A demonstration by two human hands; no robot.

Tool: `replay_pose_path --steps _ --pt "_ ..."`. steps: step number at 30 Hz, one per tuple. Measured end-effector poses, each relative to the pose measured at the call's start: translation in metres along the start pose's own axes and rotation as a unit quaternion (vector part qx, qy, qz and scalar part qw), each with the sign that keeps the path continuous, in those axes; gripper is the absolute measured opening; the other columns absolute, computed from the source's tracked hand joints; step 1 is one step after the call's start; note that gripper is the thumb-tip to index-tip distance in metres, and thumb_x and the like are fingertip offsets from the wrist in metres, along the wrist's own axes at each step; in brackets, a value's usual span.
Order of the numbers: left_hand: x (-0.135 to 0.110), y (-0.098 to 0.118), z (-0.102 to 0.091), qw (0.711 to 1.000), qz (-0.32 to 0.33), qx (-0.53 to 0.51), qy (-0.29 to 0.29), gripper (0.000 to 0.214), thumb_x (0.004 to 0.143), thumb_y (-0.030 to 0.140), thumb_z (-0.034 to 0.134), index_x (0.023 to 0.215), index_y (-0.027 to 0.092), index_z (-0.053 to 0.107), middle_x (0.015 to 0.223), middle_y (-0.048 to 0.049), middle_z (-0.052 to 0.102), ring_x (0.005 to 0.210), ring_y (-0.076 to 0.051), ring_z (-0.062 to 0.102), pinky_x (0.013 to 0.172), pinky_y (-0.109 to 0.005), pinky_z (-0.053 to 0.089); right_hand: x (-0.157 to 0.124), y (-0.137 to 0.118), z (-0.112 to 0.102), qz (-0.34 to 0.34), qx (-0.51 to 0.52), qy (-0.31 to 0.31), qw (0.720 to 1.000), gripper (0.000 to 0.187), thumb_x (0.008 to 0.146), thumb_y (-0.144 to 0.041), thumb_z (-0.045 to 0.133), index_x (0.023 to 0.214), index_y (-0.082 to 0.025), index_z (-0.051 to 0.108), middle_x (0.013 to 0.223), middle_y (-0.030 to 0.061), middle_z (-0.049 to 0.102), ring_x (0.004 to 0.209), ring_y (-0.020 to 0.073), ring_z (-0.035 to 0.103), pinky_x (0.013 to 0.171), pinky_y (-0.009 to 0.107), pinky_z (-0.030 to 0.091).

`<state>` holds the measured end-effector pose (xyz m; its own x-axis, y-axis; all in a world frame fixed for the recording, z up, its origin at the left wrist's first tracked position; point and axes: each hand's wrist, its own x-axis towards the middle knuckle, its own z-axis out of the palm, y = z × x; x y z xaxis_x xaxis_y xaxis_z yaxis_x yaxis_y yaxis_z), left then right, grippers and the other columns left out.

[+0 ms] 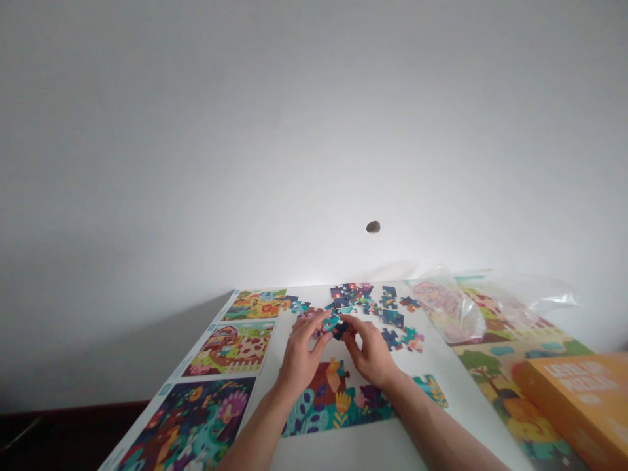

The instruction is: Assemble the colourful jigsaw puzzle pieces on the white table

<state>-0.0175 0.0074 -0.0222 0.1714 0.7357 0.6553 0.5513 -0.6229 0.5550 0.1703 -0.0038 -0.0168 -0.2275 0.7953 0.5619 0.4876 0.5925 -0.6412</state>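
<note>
My left hand [303, 353] and my right hand [369, 352] meet over a white table [441, 366], fingertips pinched together on small dark blue and teal puzzle pieces [336, 324]. Just below the hands lies a partly joined puzzle section [338, 400] with leaves and a brown animal. Beyond the hands a scatter of loose puzzle pieces [375, 304] covers the table's far part. Which hand holds which piece I cannot tell exactly.
Three picture cards [230, 350] lie in a column on the left. A clear plastic bag [454, 307] with pieces rests at the right on a large printed sheet [495, 356]. An orange box [579, 399] sits at the near right. A white wall [294, 131] stands behind.
</note>
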Motion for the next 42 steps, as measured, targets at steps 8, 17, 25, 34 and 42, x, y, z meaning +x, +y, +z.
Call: replay_pose_path --steps 8,17,25,34,42 --pt "-0.002 0.004 -0.003 0.999 0.026 -0.01 -0.044 0.044 0.094 0.023 0.045 0.138 0.026 0.048 0.113 -0.0085 0.065 0.111 -0.021 0.057 0.098 -0.038 0.047 -0.002 0.005 0.002 0.017 -0.003 0.008 1.0 0.038 0.091 -0.018 0.047 0.127 -0.025 0.053 0.088 0.0031 0.066 0.082 0.0193 0.058 0.079 0.032 0.043" --pt "0.0 0.002 -0.001 1.0 0.005 -0.003 0.008 0.025 0.092 0.025 0.052 0.113 0.023 0.065 0.095 -0.0048 0.067 0.098 -0.019 0.061 0.088 -0.032 0.052 -0.001 0.013 0.004 0.022 -0.004 0.011 1.0 0.037 0.092 -0.02 0.048 0.127 -0.022 0.055 0.091 0.005 0.067 0.084 0.0201 0.059 0.079 0.032 0.044" --pt "-0.001 -0.003 0.001 1.0 -0.021 0.0 0.008 0.019 0.092 0.026 0.052 0.104 0.023 0.066 0.096 -0.0053 0.066 0.095 -0.018 0.063 0.084 -0.031 0.053 -0.001 0.013 0.004 0.023 -0.017 0.014 0.999 0.037 0.091 -0.019 0.048 0.127 -0.023 0.056 0.092 0.0044 0.068 0.085 0.0196 0.06 0.08 0.032 0.045" --pt "-0.001 -0.005 0.001 0.998 -0.025 0.061 -0.017 0.015 0.089 0.021 0.055 0.097 0.024 0.068 0.093 -0.0029 0.07 0.096 -0.021 0.06 0.085 -0.035 0.05 0.002 0.009 0.0 0.027 -0.044 0.024 0.998 0.037 0.09 -0.013 0.044 0.121 -0.023 0.062 0.089 0.0037 0.068 0.083 0.0182 0.062 0.078 0.029 0.044" --pt "-0.001 -0.01 -0.001 0.997 -0.034 0.076 -0.006 0.03 0.093 0.02 0.048 0.116 0.025 0.065 0.092 -0.0029 0.073 0.094 -0.021 0.06 0.085 -0.037 0.05 0.001 0.011 0.001 0.039 -0.051 -0.009 0.998 0.041 0.088 -0.012 0.044 0.123 -0.023 0.062 0.092 0.0039 0.069 0.084 0.0184 0.062 0.08 0.03 0.043"
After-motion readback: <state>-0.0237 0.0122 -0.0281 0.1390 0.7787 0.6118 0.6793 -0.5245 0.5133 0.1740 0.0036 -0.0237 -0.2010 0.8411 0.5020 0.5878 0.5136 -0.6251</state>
